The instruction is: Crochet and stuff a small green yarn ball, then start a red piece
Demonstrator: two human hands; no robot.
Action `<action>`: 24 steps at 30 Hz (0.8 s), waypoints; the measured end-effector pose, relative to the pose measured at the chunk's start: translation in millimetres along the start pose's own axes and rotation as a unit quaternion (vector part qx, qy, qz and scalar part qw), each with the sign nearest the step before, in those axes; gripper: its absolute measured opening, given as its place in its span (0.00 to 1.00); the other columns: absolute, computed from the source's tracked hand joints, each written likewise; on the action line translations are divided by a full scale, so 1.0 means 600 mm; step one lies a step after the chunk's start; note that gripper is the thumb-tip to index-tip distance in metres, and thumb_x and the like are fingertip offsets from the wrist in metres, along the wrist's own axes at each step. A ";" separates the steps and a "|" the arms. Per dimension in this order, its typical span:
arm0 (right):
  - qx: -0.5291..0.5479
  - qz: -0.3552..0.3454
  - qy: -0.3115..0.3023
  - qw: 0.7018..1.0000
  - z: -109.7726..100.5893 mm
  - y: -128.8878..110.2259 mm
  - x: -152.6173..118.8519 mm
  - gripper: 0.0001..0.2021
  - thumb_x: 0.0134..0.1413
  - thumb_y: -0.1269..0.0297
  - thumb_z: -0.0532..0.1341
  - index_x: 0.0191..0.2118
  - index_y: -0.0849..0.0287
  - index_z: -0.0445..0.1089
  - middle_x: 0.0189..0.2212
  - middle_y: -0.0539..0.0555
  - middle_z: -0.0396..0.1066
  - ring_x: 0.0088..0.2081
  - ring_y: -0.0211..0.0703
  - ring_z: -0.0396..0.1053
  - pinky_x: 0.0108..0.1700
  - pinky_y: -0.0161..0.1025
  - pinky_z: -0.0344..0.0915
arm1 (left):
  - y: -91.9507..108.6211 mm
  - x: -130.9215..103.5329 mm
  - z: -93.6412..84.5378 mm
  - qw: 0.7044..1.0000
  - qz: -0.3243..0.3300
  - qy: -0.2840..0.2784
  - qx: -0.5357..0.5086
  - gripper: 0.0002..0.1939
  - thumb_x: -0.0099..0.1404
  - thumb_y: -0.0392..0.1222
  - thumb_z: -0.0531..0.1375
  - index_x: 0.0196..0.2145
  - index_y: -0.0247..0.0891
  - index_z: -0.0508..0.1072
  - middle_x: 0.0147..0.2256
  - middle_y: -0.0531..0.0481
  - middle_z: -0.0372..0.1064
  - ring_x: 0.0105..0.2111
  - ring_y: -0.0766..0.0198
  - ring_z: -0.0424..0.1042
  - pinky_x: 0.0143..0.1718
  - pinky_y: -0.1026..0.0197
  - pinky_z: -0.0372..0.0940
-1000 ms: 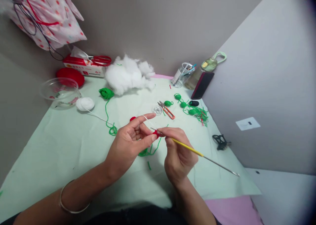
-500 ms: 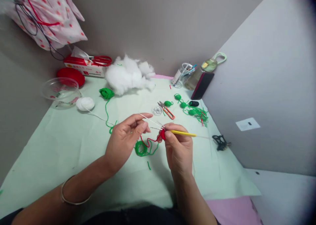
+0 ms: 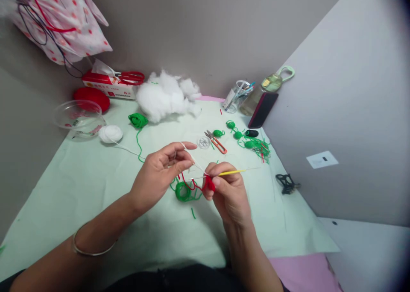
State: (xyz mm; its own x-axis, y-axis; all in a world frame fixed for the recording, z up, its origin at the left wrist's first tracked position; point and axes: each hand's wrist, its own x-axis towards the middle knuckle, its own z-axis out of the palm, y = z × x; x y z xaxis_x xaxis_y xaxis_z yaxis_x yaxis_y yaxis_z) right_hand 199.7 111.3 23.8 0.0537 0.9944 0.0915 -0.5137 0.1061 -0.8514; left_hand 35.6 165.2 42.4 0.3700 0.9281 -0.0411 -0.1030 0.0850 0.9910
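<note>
My right hand (image 3: 228, 188) is closed around a crochet hook (image 3: 231, 172) with a yellow handle, its metal tip pointing left. A small red crocheted piece (image 3: 209, 183) is pinched in the same fingers. White yarn (image 3: 197, 165) runs taut from that piece up to my left hand (image 3: 163, 166), which holds it over the raised index finger with thumb and other fingers curled in. A red yarn tail (image 3: 188, 187) hangs between the hands. Below it a coil of green yarn (image 3: 183, 191) lies on the pale green cloth (image 3: 134, 249).
White stuffing (image 3: 166, 97), a green yarn ball (image 3: 138, 120) and a white yarn ball (image 3: 110, 134) sit behind my left hand. Orange thread snips (image 3: 216, 142), green crocheted pieces (image 3: 237, 135), a phone (image 3: 263, 110) and a bottle (image 3: 261, 93) stand or lie further right. A black hair claw (image 3: 287, 184) rests near the right wall.
The hook and red piece have tilted and shifted slightly left and down in my right hand. My left hand has moved a little left and up, and the white yarn slopes more steeply.
</note>
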 end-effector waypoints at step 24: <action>-0.341 -0.269 0.075 0.898 -0.008 -0.014 -0.014 0.09 0.60 0.75 0.65 0.41 0.52 0.79 0.33 0.52 0.77 0.35 0.41 0.74 0.35 0.41 0.73 | 0.003 -0.015 0.023 0.994 -0.047 -0.038 -0.096 0.16 0.63 0.41 0.69 0.49 0.41 0.76 0.33 0.52 0.74 0.40 0.62 0.74 0.42 0.63 0.69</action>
State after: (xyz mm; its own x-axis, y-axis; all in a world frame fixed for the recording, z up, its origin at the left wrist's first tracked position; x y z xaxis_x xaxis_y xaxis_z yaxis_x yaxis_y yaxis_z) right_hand 208.0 102.2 27.8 0.2785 0.7827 0.5566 0.2619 0.4957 -0.8281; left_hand 44.9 152.2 46.2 0.4535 0.8838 -0.1155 -0.2365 0.2442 0.9404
